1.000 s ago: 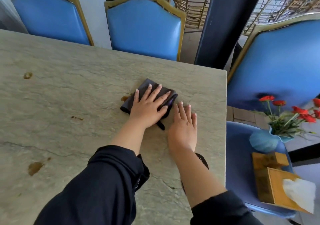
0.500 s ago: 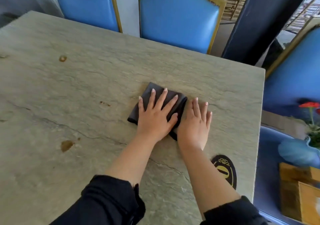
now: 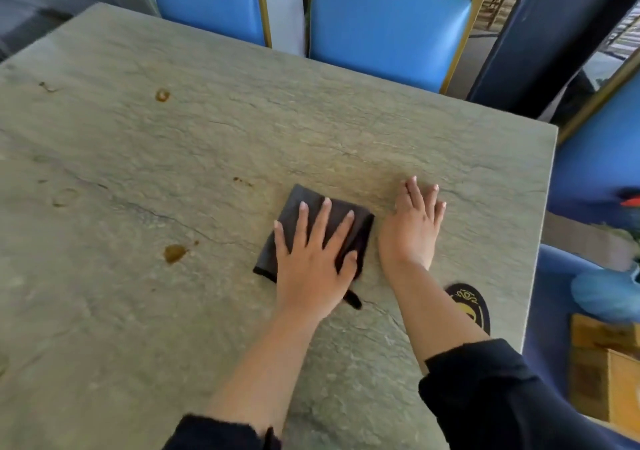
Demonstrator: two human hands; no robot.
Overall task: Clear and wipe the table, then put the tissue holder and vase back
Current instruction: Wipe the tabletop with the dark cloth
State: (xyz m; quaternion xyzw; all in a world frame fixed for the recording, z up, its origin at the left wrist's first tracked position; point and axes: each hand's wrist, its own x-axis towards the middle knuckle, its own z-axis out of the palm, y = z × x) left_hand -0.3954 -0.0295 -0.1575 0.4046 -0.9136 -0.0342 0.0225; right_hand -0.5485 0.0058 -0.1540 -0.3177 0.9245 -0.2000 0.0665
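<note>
L hand [image 3: 311,262] lies flat w/ fingers spread, pressing down on the dark folded square cloth [image 3: 349,215]; nothing pinched. R hand [image 3: 412,227] rests palm-down, fingers straight and close together, on the bare grey-green stone-look table [image 3: 242,130] just beside the cloth's R edge, not on it.

Handling, as a guess: cloth is soft, light, limp, prob. a bit damp; will bunch or unfold if dragged by one corner, so flat palm over the middle is the way, or pinch the folded edge to lift. Table top looks rough-grained, so some drag.

Blue rounded vase [image 3: 606,293] and light wooden tissue holder box [image 3: 609,373] sit on a blue chair seat [image 3: 550,293] well off to the R of the R hand, both partly cut by the frame edge. Vase prob. fragile and top-heavy w/ its flowers: take by the body, both hands. Box stiff, easy: grip the sides.

Count: 1 cloth, 1 vase, 1 holder, 2 blue gold-framed chair backs [image 3: 388,23] beyond the fingertips. Brown stains [image 3: 174,252] L of the L hand: approx. 5 clear ones, some fainter marks too.
</note>
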